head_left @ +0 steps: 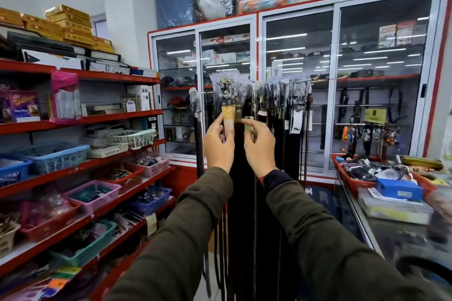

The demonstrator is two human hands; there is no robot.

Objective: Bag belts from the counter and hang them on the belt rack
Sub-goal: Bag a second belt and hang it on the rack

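Several dark belts in clear plastic bags hang from the belt rack (300, 79), a metal rail in front of the glass cabinet. The bagged belt (226, 91) at the rail's left end has a large metal buckle and a tan strap end. My left hand (219, 146) pinches that bag just under the buckle. My right hand (260, 146) is raised beside it, its fingertips on a small tan tag (249, 124) of the neighbouring belt. Long black straps hang down between my forearms.
Red shelves (80, 166) with plastic baskets of small goods run along the left. A glass counter (371, 230) at the right carries a red tray (342, 171) of items and a blue box (398, 188). Behind the rack stands a glass-door cabinet (337, 80).
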